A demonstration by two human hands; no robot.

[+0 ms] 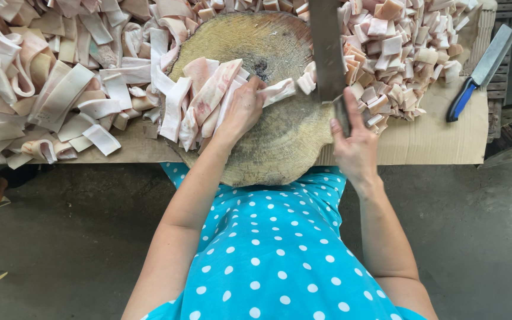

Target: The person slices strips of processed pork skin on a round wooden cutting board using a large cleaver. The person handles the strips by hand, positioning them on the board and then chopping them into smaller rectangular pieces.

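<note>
A round wooden chopping block lies on the table in front of me. My left hand presses down on a bundle of pale pink meat strips lying across the block. My right hand grips the handle of a large cleaver, whose blade is raised upright over the block's right side. A few cut pieces sit beside the blade.
A heap of long uncut strips covers the table's left. A pile of small cut cubes fills the right. A second knife with a blue handle rests on the cardboard sheet at far right. Concrete floor lies below.
</note>
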